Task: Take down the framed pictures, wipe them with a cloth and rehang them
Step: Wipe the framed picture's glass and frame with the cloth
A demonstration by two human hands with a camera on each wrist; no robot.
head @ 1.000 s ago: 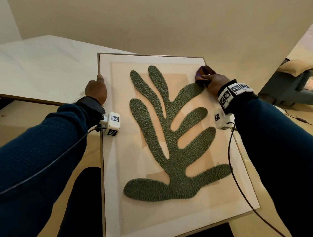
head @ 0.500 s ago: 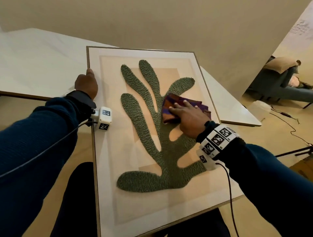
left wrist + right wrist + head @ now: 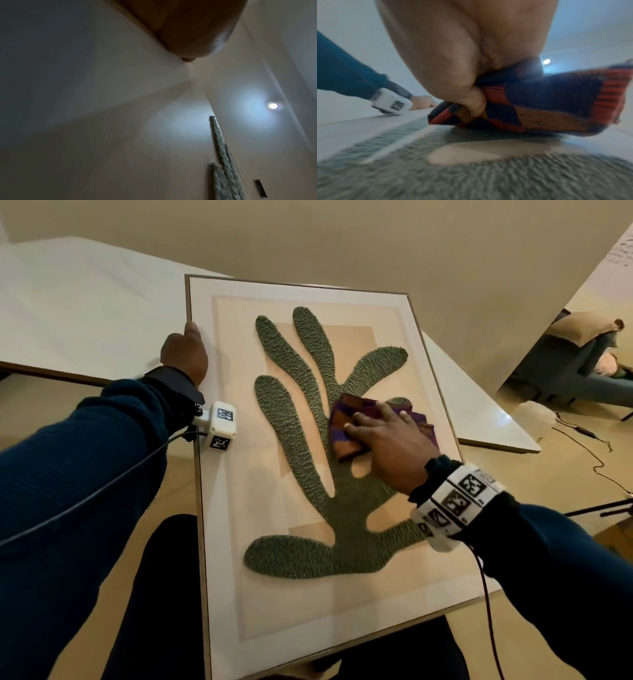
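Left grip clasped; right grip flat, pressing.
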